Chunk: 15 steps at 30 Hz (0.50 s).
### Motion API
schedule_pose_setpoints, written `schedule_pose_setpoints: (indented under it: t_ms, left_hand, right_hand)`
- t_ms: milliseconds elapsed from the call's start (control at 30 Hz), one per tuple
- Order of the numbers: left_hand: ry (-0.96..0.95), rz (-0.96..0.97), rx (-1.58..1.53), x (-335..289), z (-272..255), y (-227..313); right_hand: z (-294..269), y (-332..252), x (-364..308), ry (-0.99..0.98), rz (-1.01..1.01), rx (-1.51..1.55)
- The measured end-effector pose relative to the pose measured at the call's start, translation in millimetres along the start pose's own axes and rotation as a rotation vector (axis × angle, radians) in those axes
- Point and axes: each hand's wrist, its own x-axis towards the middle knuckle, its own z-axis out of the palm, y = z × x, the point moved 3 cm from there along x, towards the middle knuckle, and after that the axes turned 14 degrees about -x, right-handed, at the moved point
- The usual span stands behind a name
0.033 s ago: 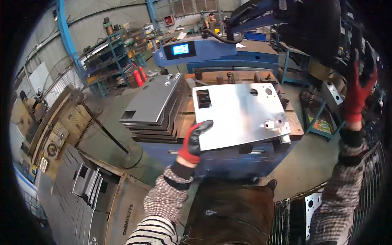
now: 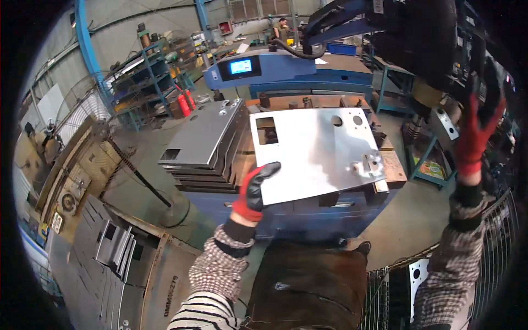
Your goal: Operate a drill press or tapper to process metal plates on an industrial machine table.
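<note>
Left hand (image 2: 254,190), red-and-black glove, grips the near-left corner of a plate (image 2: 316,151): thumb on top, fingers curled under the edge. The plate is bare sheet metal, roughly square, lying flat on the blue bench (image 2: 308,212) of the machine and overhanging the front a little. It has a square cutout near the far-left corner, two round holes along the far edge, and a small slotted cluster near the right side.

Right hand (image 2: 473,137), same glove, is raised well clear of the plate, up at the dark machine head (image 2: 423,38). Fingers look wrapped on something there, but what it is I cannot tell.

Handling, as a judgement: stiff, thin, fairly heavy for one hand, and slick on the face. Edges and cutouts are likely sharp, so gloves matter. A corner pinch alone will let it swing; best hold is two opposite edges, clear of the holes.

Just left of the plate is a stack (image 2: 206,143) of similar grey sheets, squared up, top sheet with a cutout at the near corner.

Containers: a wire cage (image 2: 495,258) at lower right, with one pale punched part showing beside it; its contents are otherwise unclear. Lower left, a rack (image 2: 113,247) holds several grey sheets on edge. Blue shelving (image 2: 148,71) at the back carries mixed cans and boxes, too small to identify.
</note>
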Motion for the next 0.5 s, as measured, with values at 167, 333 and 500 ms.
schedule_pose_setpoints:
  t_ms: [167, 333, 500]
  left_hand:
    - [0.018, 0.423, 0.514, -41, 42, 35]
    - [-0.007, 0.526, 0.804, -84, 55, 40]
    - [-0.299, 0.566, 1.298, -113, 70, 57]
  right_hand:
    - [26, -81, -86, -0.539, 0.453, 0.488]
    - [71, -126, -154, -0.683, 1.055, 1.273]
    - [80, -143, -176, -0.459, 1.392, 1.418]
